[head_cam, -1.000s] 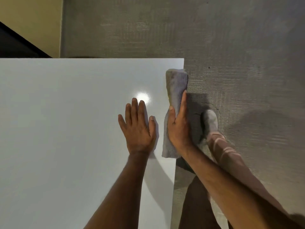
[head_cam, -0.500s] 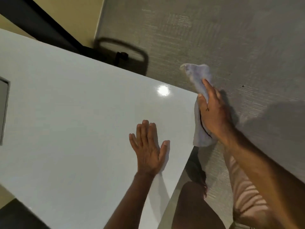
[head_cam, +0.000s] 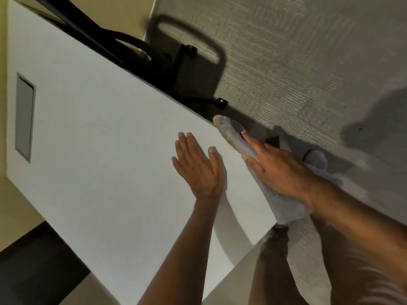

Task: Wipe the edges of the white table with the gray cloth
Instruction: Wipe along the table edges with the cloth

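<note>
The white table fills the left and middle of the head view, tilted, with its far right corner near the centre. A folded gray cloth lies draped along the table's right edge, reaching up to that corner. My right hand presses on the cloth with fingers wrapped over it and the edge. My left hand lies flat on the tabletop just left of the cloth, fingers together, holding nothing.
A gray rectangular inset sits in the tabletop at the far left. A dark chair base with castors stands behind the table's far edge. Gray carpet covers the floor on the right. My legs show below the table.
The view has swung and tilted left, showing more of the table and the chair base. My right hand with the cloth has stayed on the right edge near the corner. My left hand remains flat.
</note>
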### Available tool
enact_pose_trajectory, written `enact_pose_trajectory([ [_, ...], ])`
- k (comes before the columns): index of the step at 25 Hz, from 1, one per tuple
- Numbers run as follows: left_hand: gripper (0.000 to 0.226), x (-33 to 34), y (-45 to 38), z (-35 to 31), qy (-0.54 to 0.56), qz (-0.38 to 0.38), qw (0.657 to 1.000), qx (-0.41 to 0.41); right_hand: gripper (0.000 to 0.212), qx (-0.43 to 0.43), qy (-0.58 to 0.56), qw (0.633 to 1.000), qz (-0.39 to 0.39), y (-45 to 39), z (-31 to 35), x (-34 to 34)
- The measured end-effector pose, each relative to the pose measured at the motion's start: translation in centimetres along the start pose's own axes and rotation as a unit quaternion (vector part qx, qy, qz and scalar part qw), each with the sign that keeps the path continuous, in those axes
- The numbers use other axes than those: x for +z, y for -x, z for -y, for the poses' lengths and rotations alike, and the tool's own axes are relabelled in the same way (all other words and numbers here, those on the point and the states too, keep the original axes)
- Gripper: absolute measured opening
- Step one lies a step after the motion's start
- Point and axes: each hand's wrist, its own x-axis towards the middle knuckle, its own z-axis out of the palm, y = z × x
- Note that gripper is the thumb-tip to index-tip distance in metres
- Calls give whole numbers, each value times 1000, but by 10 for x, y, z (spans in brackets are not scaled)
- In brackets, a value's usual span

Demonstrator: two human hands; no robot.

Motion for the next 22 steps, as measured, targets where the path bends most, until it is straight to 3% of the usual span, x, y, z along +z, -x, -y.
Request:
enact_pose_trajectory([
  [7,67,-5,0,-2,-1,1,1000,13,66,-4,-47,997,63,-95,55,-6],
  [11,75,-3,-2,1,-48,0,998,31,64,-29,-79,995,57,-153,90,-8],
  [16,57,-3,-1,-2,-7,-23,999,24,63,-40,-112,991,59,-213,123,-5],
  [22,69,-6,-2,0,-19,2,999,27,64,-51,-166,982,81,-166,92,-11],
])
